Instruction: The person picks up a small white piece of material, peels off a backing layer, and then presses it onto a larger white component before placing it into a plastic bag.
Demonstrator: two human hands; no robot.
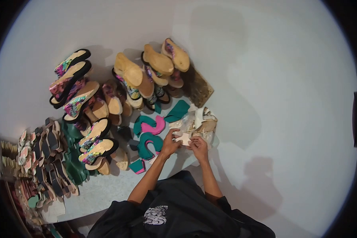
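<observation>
Head view: left hand (172,144), right hand (199,147), each grip pinching pale flat piece (184,139); teal cut-out (177,111) on desk (92,197) nearby.

Black short-sleeved shirt (194,210) with pale graphic print (155,215)

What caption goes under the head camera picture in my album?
Bare left hand and right hand hold a small, flat, pale piece near a curved bright-pink piece and multicoloured patterned shoes.

Small, pale, flat piece (183,139) between hands (200,147)
</observation>
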